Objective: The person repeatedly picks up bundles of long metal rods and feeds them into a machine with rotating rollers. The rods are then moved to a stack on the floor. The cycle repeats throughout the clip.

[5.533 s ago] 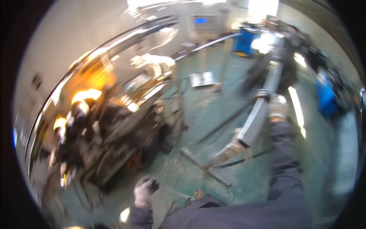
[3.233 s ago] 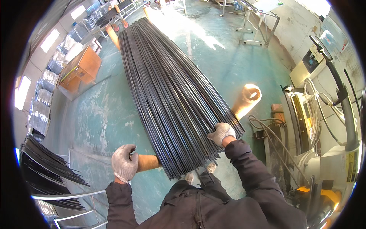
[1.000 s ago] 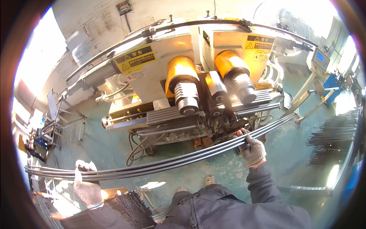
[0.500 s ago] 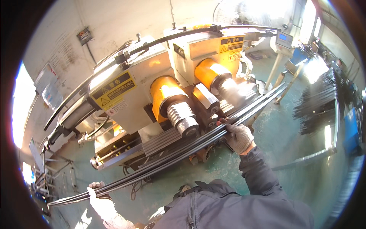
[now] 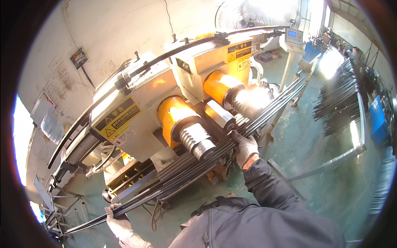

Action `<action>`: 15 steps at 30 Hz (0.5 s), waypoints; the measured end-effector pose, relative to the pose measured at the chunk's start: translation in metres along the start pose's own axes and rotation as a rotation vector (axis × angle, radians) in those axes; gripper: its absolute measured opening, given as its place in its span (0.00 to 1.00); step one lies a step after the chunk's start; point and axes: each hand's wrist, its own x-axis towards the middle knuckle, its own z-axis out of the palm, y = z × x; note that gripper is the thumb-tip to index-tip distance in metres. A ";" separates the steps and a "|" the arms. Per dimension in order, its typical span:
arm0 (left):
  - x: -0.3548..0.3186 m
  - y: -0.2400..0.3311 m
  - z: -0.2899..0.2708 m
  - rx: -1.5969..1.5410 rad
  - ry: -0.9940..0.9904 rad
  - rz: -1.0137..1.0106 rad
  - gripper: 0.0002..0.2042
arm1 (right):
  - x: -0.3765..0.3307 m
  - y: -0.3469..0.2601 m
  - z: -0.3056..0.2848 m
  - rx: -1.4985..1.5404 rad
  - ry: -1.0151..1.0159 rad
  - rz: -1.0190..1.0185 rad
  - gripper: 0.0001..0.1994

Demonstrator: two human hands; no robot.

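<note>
Several long, slim, dark rods [image 5: 173, 181] clasped in gloved left hand [image 5: 118, 222] and right hand [image 5: 246, 149]

Rods [image 5: 178, 177] before machine [image 5: 144, 140]; fan [image 5: 248, 20] apparently behind; control panel [image 5: 293, 36] to right.

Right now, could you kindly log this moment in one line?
left hand: holding dark rods; right hand: holding dark rods; machine: ahead

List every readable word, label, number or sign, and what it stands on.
Left yellow-black label, on the machine: triangle signs, characters left unquoted.
Right yellow-black label, on the machine: likewise.
Small stickers below both: too small to read.
Blue screen: unreadable.
Wall poster, dark wall sign: too small.
</note>
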 end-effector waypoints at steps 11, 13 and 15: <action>-0.005 -0.072 0.036 0.155 0.076 -0.173 0.34 | 0.085 0.063 -0.027 -0.400 -0.227 -0.388 0.14; -0.011 -0.085 0.054 0.143 0.072 -0.268 0.30 | 0.087 0.058 -0.023 -0.272 -0.154 0.041 0.10; -0.015 -0.095 0.066 0.223 0.025 -0.266 0.27 | 0.082 0.046 -0.015 -1.380 -0.115 -0.572 0.20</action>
